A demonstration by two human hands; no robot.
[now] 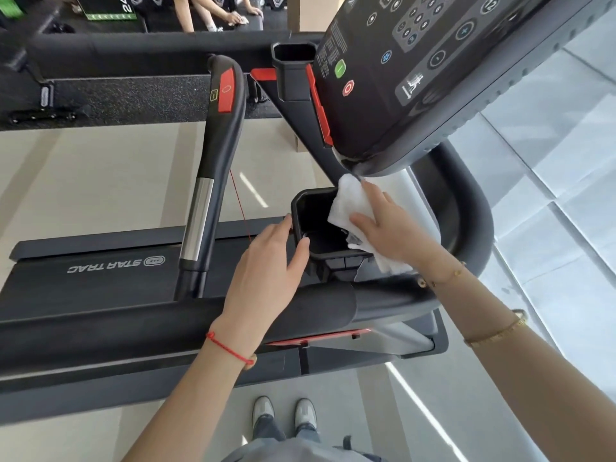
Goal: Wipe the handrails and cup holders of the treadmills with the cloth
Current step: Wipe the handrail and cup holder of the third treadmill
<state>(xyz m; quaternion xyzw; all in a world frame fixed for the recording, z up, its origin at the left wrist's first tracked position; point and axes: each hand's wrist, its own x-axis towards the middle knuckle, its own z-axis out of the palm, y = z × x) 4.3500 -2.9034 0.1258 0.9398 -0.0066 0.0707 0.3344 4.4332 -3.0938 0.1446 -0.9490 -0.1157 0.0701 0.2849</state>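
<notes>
White cloth (353, 208) under right hand (396, 228), draped across cup holder (301, 208) rim

A crumpled white cloth (353, 205) drapes over the right rim of the near black, square cup holder (301, 208), while a second, empty cup holder (293, 66) stands beside the console's far edge.
</notes>
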